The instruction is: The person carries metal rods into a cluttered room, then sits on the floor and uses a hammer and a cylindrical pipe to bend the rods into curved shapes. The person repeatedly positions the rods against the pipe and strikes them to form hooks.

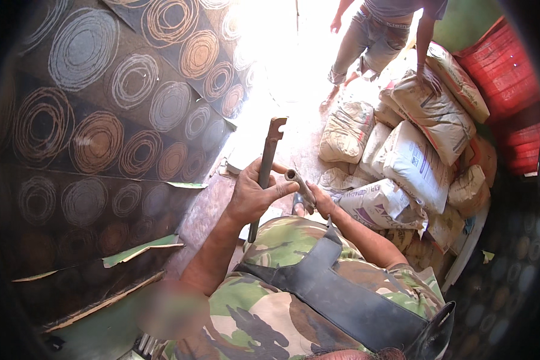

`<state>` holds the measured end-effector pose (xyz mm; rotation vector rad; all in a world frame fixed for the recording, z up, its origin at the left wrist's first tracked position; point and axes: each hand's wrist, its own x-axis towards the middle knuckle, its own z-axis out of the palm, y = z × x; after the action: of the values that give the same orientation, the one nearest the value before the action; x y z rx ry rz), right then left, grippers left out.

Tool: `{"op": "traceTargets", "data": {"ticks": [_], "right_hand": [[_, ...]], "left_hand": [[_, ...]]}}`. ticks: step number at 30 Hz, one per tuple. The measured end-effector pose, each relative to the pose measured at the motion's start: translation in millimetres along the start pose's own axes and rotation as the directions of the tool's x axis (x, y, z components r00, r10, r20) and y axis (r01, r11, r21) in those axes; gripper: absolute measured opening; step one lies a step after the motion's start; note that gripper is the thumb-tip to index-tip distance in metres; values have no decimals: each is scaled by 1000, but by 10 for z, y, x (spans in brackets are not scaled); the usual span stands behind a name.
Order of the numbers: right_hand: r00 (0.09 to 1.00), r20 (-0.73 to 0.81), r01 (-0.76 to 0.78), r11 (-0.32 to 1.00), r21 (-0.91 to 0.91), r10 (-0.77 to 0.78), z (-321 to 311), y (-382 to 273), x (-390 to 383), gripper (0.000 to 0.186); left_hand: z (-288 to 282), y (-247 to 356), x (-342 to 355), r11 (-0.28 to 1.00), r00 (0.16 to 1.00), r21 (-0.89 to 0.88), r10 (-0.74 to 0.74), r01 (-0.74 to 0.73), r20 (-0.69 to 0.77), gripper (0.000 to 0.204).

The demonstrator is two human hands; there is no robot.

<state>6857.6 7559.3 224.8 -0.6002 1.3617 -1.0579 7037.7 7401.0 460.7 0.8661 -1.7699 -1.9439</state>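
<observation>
In front of my chest, my left hand (250,193) grips a long, dark metal bar with a notched, hook-like end (270,147). The bar stands nearly upright, its lower end passing below my palm. My left thumb stretches toward the open mouth of a hollow metal pipe (305,191); I cannot tell whether it touches. My right hand (324,202) is closed round the pipe's lower part, and the pipe tilts up and to the left. The two metal pieces are close together but apart at their upper ends.
Several full sacks (414,162) are piled at the right, beside a red panel (504,66). Another person (375,36) stands behind the pile, one hand on a sack. A patterned wall covering (102,108) with torn edges rises at the left. Bright light floods the floor ahead.
</observation>
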Motion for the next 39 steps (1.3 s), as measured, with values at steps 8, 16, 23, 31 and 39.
{"op": "traceTargets", "data": {"ticks": [8, 16, 23, 31, 39], "right_hand": [[998, 43, -52, 997, -64, 55, -600, -690, 254, 79], [983, -65, 147, 941, -304, -174, -985, -1108, 199, 73], [842, -430, 6, 803, -595, -326, -1247, -1446, 361, 70], [970, -241, -74, 980, -187, 27, -1936, -1690, 1067, 70], [948, -308, -128, 984, -125, 85, -2381, -2363, 2004, 65]], "left_hand": [[46, 42, 976, 985, 978, 106, 151, -136, -146, 19], [-174, -57, 1892, 963, 981, 270, 75, -24, -181, 23], [-54, -199, 2728, 936, 992, 353, 43, 2, -120, 27], [-44, -296, 4017, 911, 999, 412, 14, -30, 42, 38], [-439, -159, 5324, 967, 993, 253, -64, 37, 102, 22]]}}
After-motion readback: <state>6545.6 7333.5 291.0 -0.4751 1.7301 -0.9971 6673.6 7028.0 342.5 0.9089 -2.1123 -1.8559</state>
